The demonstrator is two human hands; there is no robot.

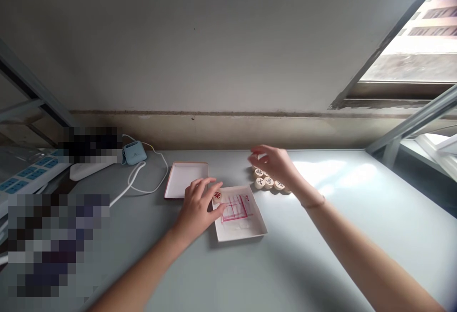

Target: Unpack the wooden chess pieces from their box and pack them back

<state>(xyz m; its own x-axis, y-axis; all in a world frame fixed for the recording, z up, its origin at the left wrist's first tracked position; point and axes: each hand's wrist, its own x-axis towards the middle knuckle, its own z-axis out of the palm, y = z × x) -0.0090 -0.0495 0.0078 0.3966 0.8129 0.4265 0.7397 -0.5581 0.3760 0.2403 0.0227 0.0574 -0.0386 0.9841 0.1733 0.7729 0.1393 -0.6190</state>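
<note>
A shallow white box (250,228) with a red grid drawn inside lies on the table. One round piece with a red character (216,196) sits at its back left corner, beside the fingers of my left hand (200,207). That hand has its fingers apart and holds nothing that I can see. Over the back of a cluster of round wooden pieces (269,182) is my right hand (273,162), its fingers curled and the fingertips near one another. Whether something is between them is hidden. The pieces in the cluster show dark characters.
An open white lid with a reddish edge (183,174) lies behind my left hand. Farther left are a small blue device (134,153), a white cable (130,184) and a power strip with blue sockets (35,173). A wall (214,131) runs along the table's back edge.
</note>
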